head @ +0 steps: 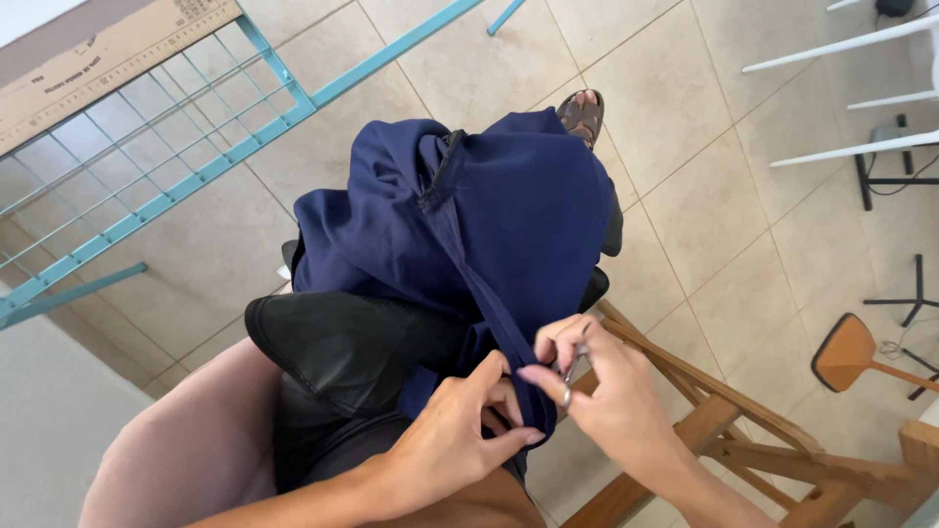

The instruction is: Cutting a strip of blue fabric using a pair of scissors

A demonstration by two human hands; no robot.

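Observation:
A dark navy blue garment [489, 210] lies draped over my lap and knees, with a dark zipper or seam line near its top. My left hand [455, 440] pinches the garment's lower edge between thumb and fingers. My right hand [602, 391] holds a small metal tool [572, 376], seemingly little scissors or snips, right at that same edge of fabric. The two hands nearly touch. A black leather-like piece [342, 347] rests on my lap under the blue cloth.
A turquoise metal frame with a wire grid shelf [166, 127] stands at the upper left, under a cardboard-coloured ruled board [88, 59]. Wooden chair legs [743, 430] are at the lower right. A sandalled foot [582, 115] rests on the beige tiled floor. White bars [851, 98] cross the upper right.

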